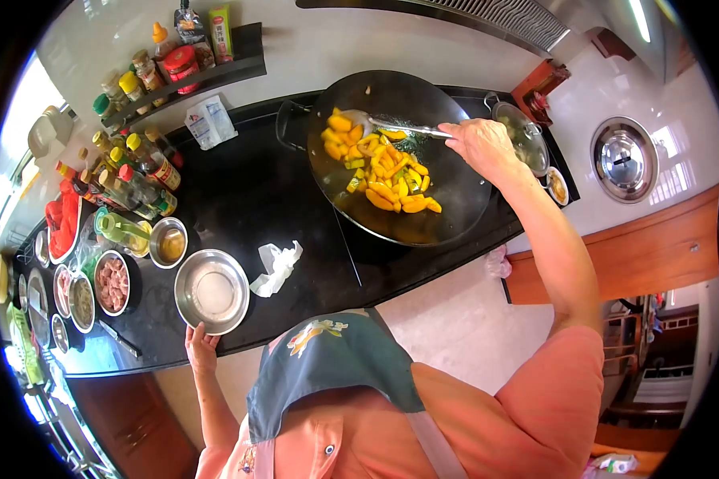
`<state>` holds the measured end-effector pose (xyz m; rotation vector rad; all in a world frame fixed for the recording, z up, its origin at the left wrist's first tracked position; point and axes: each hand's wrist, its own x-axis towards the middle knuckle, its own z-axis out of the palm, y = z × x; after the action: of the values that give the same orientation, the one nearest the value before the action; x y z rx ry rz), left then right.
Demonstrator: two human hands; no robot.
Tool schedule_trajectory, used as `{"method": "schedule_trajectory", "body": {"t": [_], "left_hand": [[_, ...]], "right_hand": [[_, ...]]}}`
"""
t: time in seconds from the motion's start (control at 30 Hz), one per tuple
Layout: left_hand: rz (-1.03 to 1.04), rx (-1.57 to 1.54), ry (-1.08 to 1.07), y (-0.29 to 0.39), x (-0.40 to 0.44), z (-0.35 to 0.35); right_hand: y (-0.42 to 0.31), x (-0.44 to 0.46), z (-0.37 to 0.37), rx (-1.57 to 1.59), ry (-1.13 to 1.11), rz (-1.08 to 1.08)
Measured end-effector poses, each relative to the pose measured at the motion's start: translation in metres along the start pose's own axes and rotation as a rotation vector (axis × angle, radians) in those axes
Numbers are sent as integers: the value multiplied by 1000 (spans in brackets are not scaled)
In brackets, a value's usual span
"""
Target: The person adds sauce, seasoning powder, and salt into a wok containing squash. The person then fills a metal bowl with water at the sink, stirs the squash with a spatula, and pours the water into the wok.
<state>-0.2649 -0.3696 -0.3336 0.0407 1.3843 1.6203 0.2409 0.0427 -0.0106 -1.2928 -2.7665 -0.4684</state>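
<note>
My right hand point(484, 148) is closed around the handle of a metal spatula point(411, 128). The spatula's head rests among yellow-orange and green sliced vegetables point(385, 172) in a large dark wok point(455, 207). Some of the spatula's head is hidden by the slices. At the counter's front edge, my left hand point(202, 342) has its fingers apart, with the fingertips against the near rim of a steel bowl point(212, 292). Nothing but a pale sheen shows inside that bowl. A crumpled white plastic bag point(276, 267) lies between the bowl and the wok.
Several sauce bottles point(153, 164) crowd the counter's left, below a spice shelf point(216, 78). Nearby are a bowl of raw meat pieces point(112, 283), a small bowl of yellowish liquid point(168, 243) and a knife point(121, 339). A glass-lidded pot point(523, 136) stands right of the wok.
</note>
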Motion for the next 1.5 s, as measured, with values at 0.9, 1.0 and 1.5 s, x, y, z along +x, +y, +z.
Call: {"method": "schedule_trajectory", "body": {"t": [0.9,1.0,1.5], "left_hand": [[6,-19,-43,-3,5,-6],[4,-19,-42,-3,5,-9],[-13,-27,-44,-2,5,-8]], "right_hand": [[3,-45,33,234,-309,397],[12,-42,0,139,-317,421],[33,-46,-63,371,-1050,438]]}}
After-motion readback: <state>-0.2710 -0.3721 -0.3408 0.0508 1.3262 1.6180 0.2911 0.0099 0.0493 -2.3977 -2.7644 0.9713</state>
